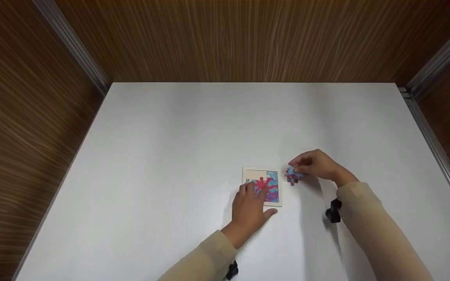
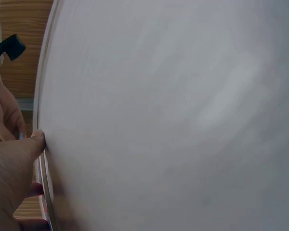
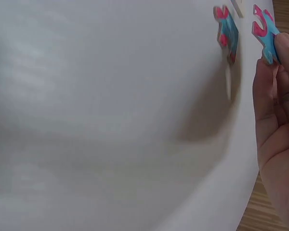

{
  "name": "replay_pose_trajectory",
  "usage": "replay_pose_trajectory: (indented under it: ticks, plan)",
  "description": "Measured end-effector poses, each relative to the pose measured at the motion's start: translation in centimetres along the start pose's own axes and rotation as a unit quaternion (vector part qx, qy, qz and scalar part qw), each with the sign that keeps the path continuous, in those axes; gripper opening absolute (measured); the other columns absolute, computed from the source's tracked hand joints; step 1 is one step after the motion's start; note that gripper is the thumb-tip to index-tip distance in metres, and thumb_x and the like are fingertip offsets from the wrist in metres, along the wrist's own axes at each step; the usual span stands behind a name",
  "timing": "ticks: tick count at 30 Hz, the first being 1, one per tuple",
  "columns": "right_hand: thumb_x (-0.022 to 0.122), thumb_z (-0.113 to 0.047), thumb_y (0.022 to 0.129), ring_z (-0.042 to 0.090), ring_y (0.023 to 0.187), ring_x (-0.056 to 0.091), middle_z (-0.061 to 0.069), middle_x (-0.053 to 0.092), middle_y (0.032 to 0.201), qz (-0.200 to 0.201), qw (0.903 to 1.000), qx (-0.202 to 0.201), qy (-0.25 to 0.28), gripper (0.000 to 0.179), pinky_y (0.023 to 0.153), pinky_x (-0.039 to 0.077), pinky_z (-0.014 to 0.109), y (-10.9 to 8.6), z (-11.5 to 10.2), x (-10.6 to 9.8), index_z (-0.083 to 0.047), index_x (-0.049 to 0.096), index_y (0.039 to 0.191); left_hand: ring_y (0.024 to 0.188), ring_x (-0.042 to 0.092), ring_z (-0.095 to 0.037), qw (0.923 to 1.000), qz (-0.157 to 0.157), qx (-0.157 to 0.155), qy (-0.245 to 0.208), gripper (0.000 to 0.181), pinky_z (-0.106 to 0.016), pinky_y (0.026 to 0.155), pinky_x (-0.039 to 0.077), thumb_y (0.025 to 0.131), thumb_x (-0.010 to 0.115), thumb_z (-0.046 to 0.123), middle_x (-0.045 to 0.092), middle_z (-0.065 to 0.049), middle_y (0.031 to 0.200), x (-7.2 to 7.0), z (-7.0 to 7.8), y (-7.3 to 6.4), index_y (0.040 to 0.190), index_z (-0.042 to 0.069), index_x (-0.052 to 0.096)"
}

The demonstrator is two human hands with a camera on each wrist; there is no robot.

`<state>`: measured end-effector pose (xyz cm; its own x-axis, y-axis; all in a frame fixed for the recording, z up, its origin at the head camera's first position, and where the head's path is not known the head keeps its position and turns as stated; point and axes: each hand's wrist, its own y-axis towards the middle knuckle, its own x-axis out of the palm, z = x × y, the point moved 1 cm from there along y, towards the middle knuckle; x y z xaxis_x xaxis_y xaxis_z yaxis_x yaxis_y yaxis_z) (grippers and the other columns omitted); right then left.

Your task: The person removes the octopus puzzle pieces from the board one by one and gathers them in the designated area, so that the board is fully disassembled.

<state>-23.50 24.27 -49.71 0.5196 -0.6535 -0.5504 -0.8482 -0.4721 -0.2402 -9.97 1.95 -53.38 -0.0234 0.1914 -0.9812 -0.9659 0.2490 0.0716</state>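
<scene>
In the head view a small jigsaw puzzle lies in a pale square frame (image 1: 281, 197), its pieces showing a pink octopus-like figure on blue and purple. The upper left of the frame shows bare pale backing. My left hand (image 1: 248, 210) rests over the lower left of the puzzle, fingers extended on the pieces and thumb out near the bottom edge. Just right of the frame, my right hand (image 1: 320, 166) pinches a blue and pink jigsaw piece (image 3: 266, 32) between thumb and fingers, raised over the table. Below it another blue and pink jigsaw piece (image 3: 226, 31) lies on the table.
The white table (image 1: 162, 156) is bounded by wood-grain panels (image 1: 225, 39) at the back and sides, with metal rails (image 1: 78, 45) at the corners. A black device (image 1: 333, 211) sits at the right sleeve, and a similar black device (image 1: 232, 270) at the left one.
</scene>
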Motion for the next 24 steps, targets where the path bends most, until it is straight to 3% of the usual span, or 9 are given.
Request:
replay_pose_trajectory:
  ticks: [17, 24]
  plan:
    - [0.073, -0.006, 0.083, 0.016, 0.079, 0.056, 0.009, 0.07, 0.099, -0.011, 0.9994, 0.032, -0.004, 0.02, 0.068, 0.051, 0.021, -2.2, 2.1, -1.9, -0.002, 0.073, 0.103, 0.125, 0.037, -0.029, 0.9999, -0.011, -0.005, -0.003, 0.069, -0.035, 0.097, 0.04, 0.082, 0.061, 0.063, 0.043, -0.013, 0.131, -0.2, 0.1, 0.1, 0.136, 0.021, 0.055]
    - [0.072, -0.005, 0.083, 0.016, 0.078, 0.056, 0.01, 0.07, 0.096, -0.02, 0.9994, 0.026, -0.009, 0.018, 0.065, 0.049, 0.02, -2.6, 2.4, -1.9, -0.001, 0.072, 0.101, 0.124, 0.041, -0.03, 0.9997, 0.019, -0.002, -0.013, 0.066, -0.035, 0.094, 0.043, 0.078, 0.067, 0.061, 0.047, -0.013, 0.126, -0.3, 0.1, 0.1, 0.131, 0.021, 0.059]
